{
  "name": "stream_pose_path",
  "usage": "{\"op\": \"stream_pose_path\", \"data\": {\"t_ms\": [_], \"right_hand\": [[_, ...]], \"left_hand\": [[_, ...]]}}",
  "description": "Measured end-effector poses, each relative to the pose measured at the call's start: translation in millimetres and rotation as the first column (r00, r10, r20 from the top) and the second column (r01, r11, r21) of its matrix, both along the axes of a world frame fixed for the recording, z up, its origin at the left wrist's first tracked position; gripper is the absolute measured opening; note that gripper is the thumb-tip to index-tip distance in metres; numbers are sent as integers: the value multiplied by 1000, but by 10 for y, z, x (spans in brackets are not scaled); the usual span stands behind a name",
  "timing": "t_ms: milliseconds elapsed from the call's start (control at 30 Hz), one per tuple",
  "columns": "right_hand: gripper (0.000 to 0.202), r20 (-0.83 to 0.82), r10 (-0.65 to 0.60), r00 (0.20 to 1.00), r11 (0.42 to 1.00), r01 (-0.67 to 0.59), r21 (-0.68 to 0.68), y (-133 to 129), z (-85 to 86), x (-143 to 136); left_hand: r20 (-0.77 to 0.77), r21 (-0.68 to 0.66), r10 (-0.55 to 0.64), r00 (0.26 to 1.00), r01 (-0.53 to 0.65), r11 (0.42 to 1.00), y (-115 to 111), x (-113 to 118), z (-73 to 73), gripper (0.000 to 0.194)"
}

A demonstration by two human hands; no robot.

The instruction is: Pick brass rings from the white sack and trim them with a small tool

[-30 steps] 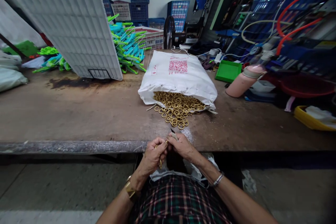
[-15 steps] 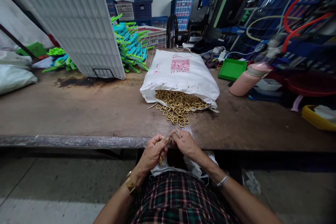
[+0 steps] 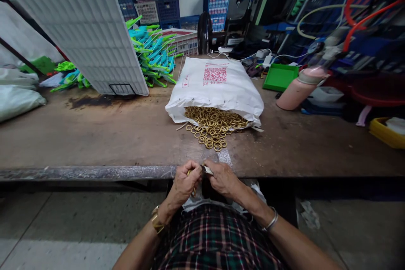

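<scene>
My left hand (image 3: 185, 181) is closed around several brass-coloured rings; parts of them show between thumb and fingers and below the palm. My right hand (image 3: 225, 180) pinches a small flat metal blade (image 3: 207, 170), its tip pointing at the left fingertips. Both hands meet at the table's front edge, above the lap. Just beyond them, a heap of brass rings (image 3: 212, 128) spills from the mouth of a white woven sack (image 3: 232, 86) with red print. The fingers hide most of the held ring and the blade's handle.
On the brown table (image 3: 95, 139), a grey ribbed panel (image 3: 82, 29) stands at left, with green and blue plastic pieces (image 3: 155, 57) behind it. To the right are a green tray (image 3: 280, 76), a pink bottle (image 3: 292, 93) and a yellow basin (image 3: 386, 135). Stacked crates (image 3: 167, 8) stand behind.
The right hand has turned slightly, and the blade's flat side now shows more clearly against the left fingertips. The left hand keeps its grip on the rings. The view has shifted a little.
</scene>
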State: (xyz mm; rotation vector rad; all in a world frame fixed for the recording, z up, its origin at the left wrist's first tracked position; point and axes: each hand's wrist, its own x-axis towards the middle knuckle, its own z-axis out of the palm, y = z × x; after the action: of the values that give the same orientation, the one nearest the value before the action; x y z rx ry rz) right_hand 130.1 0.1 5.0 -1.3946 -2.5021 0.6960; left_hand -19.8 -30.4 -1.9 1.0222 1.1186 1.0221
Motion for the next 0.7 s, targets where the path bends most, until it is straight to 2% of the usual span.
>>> {"op": "stream_pose_path", "data": {"t_ms": [133, 233, 300, 400, 500, 533, 567, 633, 700], "right_hand": [[24, 147, -69, 987, 998, 67, 18, 24, 17, 51], [23, 225, -188, 956, 982, 177, 69, 75, -21, 174], [25, 216, -265, 940, 963, 245, 116, 115, -27, 278], [26, 136, -347, 928, 928, 319, 192, 185, -15, 428], [24, 92, -417, 904, 891, 387, 239, 268, -55, 582], [23, 91, -449, 889, 874, 415, 254, 294, -86, 634], [23, 94, -479, 873, 856, 441, 271, 315, -124, 684], [22, 107, -527, 843, 825, 477, 304, 341, -204, 763], [22, 121, -536, 836, 816, 476, 327, 344, -269, 804]], "left_hand": [[-18, -38, -37, 999, 37, 999, -95, 23, 162, 36], [78, -59, -143, 987, 148, 987, -188, 57, 280, 35], [160, -104, -158, 974, 176, 979, -219, 83, 272, 35], [325, -329, -67, 943, 179, 927, -215, 112, 101, 32], [414, -608, 98, 905, 195, 770, -204, 134, -169, 22], [407, -673, 143, 902, 190, 715, -204, 143, -259, 19], [394, -704, 163, 905, 182, 686, -204, 156, -345, 17], [371, -724, 183, 910, 160, 671, -193, 192, -500, 17], [353, -714, 198, 914, 126, 688, -158, 240, -635, 20]]}}
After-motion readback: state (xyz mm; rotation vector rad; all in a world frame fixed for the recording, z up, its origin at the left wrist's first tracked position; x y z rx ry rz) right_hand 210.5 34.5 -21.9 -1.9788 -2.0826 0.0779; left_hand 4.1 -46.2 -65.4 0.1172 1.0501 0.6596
